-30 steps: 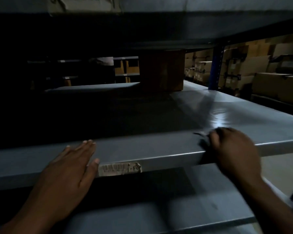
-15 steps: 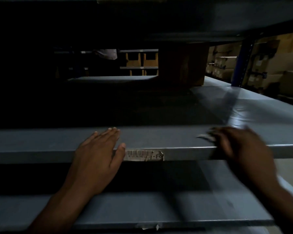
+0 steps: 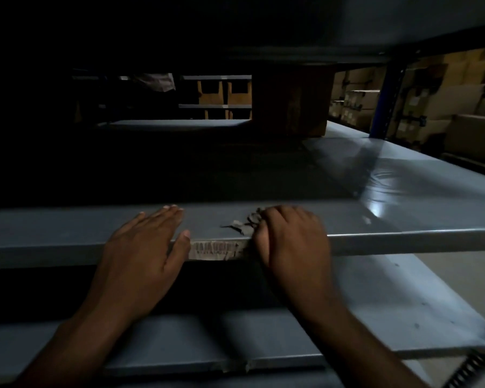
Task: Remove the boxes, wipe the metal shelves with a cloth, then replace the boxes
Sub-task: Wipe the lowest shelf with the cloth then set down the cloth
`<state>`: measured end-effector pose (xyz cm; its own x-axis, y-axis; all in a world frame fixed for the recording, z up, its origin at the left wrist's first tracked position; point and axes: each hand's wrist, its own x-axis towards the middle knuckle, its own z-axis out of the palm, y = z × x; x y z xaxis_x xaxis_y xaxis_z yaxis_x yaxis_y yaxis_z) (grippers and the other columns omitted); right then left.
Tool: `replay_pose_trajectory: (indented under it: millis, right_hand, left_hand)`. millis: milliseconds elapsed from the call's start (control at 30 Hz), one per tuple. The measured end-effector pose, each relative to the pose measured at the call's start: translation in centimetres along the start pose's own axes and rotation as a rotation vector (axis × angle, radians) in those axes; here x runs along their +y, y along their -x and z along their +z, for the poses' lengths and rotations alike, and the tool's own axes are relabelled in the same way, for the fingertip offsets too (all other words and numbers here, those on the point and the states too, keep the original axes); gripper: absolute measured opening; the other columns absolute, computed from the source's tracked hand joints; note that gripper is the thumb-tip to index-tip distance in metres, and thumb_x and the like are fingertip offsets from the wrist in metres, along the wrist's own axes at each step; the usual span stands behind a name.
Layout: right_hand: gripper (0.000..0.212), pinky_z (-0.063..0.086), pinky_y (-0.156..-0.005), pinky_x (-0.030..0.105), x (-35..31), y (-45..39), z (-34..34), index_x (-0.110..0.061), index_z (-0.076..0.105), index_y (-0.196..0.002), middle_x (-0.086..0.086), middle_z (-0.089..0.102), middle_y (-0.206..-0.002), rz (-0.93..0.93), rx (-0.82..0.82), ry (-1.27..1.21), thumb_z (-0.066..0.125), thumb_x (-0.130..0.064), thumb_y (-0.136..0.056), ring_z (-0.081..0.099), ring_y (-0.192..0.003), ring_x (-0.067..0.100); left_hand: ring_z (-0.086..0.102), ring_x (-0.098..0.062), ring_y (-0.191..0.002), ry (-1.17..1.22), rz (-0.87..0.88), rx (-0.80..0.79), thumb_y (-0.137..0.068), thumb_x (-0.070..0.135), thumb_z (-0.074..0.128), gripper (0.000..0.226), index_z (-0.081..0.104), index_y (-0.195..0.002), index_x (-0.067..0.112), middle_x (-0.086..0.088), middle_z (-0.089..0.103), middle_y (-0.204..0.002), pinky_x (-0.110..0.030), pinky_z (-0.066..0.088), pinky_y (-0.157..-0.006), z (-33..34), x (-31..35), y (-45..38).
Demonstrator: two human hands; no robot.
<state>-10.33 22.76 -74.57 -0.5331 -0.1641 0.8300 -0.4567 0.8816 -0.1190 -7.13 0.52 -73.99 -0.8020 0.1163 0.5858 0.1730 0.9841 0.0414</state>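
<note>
Presumably to brace, left hand [image 3: 140,253] lies flat at center frame on the shelf [image 3: 403,219] while right hand [image 3: 291,239] grips the cloth [image 3: 245,224] for wiping.

The grey metal shelf [image 3: 389,217] runs flat from left to right, its far right part glossy with reflected light, its left and back deep in shadow. A crumpled grey cloth [image 3: 245,223] lies on the shelf at its front edge, near the middle (only a ragged bit shows). A brown cardboard box [image 3: 291,105] stands upright at the shelf's back edge. A lower grey shelf [image 3: 389,309] lies below.
</note>
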Motion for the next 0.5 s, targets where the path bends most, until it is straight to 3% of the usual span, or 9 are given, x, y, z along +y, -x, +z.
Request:
replay_pose_trajectory:
  millis: [133, 267, 400, 500]
  right_hand:
    - [0.033, 0.037, -0.087, 0.043, 8.4, 4.4, -1.6, -0.011, 0.058, -0.116, 0.017, 0.064, -0.11, -0.082, 0.18, 0.078, 0.054, -0.022, -0.085, 0.053, -0.1, 0.033]
    - [0.023, 0.038, -0.084, 0.049, 17.4, 5.3, -4.5, -0.002, 0.062, -0.099, 0.025, 0.062, -0.096, 0.22, 0.39, 0.235, 0.045, -0.013, -0.089, 0.052, -0.091, 0.04]
    - [0.023, 0.037, -0.084, 0.048, 15.6, 3.9, -4.1, 0.0, 0.057, -0.088, 0.028, 0.054, -0.087, 0.518, 0.514, 0.215, 0.04, -0.012, -0.096, 0.047, -0.087, 0.038]
    - [0.024, 0.036, -0.073, 0.045, 9.2, 2.5, -1.8, -0.006, 0.053, -0.079, 0.021, 0.052, -0.078, 0.431, 0.421, 0.183, 0.04, -0.016, -0.096, 0.045, -0.078, 0.036]
  left_hand:
    - [0.054, -0.016, -0.127, 0.0, 0.015, -0.003, -0.095, 0.047, 0.024, 0.064, 0.062, -0.13, 0.01, -0.005, 0.06, -0.135, -0.038, 0.035, -0.112, 0.0, -0.3, 0.2]
    - [0.053, -0.015, -0.128, 0.009, 0.02, -0.002, -0.096, 0.049, 0.022, 0.065, 0.061, -0.131, 0.01, -0.004, 0.059, -0.135, -0.039, 0.034, -0.113, 0.1, -0.5, 0.2]
    - [0.055, -0.017, -0.127, 0.011, 0.007, 0.006, -0.096, 0.048, 0.024, 0.064, 0.062, -0.129, 0.009, -0.006, 0.061, -0.133, -0.038, 0.034, -0.112, 0.1, -0.3, 0.1]
    - [0.055, -0.017, -0.126, 0.005, 0.003, 0.008, -0.096, 0.047, 0.025, 0.063, 0.063, -0.128, 0.008, -0.007, 0.061, -0.133, -0.038, 0.034, -0.112, 0.1, -0.4, 0.2]
